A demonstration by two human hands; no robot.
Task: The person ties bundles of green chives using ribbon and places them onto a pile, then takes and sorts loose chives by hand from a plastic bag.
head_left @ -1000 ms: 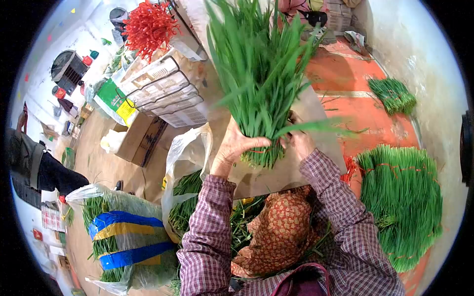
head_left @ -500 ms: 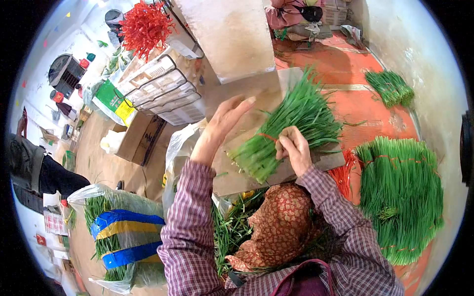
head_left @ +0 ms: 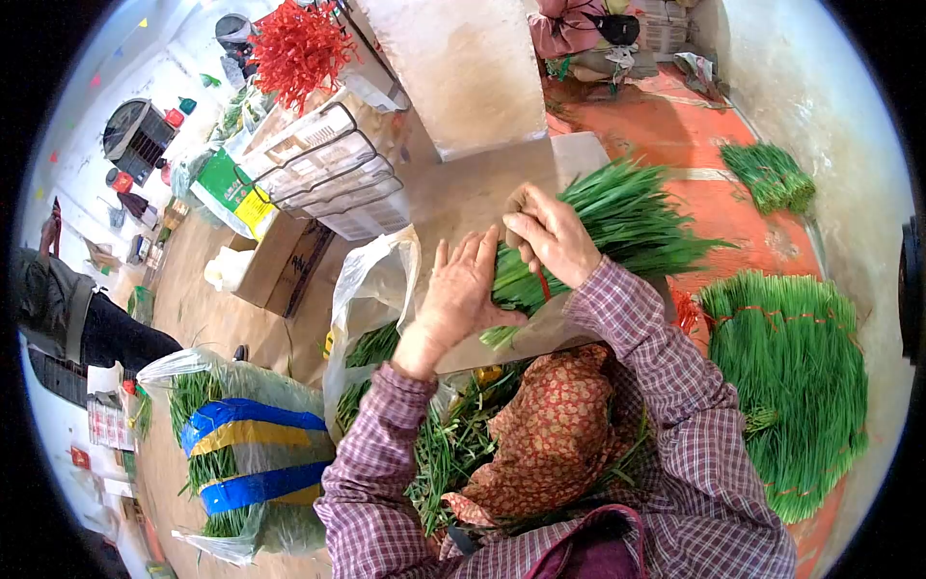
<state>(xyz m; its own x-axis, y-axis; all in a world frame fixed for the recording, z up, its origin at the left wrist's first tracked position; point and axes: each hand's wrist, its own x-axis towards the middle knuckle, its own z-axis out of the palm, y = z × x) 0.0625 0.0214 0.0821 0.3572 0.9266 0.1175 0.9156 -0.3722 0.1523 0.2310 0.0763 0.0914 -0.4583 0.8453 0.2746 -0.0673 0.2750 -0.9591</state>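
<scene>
While the left hand (head_left: pixel 461 294) spreads its fingers mid-frame, the right hand (head_left: pixel 552 234) curls its fingers, grip unclear, over a green bunch (head_left: pixel 632 222) right of centre, likely light, soft, easily bruised, best held at its red tie (head_left: pixel 545 285)

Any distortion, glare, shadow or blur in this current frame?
Head view: fisheye bowing, black corners; head view: bright white wall at left, shadow across the upper orange mat; head view: tips of the green bunch look slightly smeared.
</scene>
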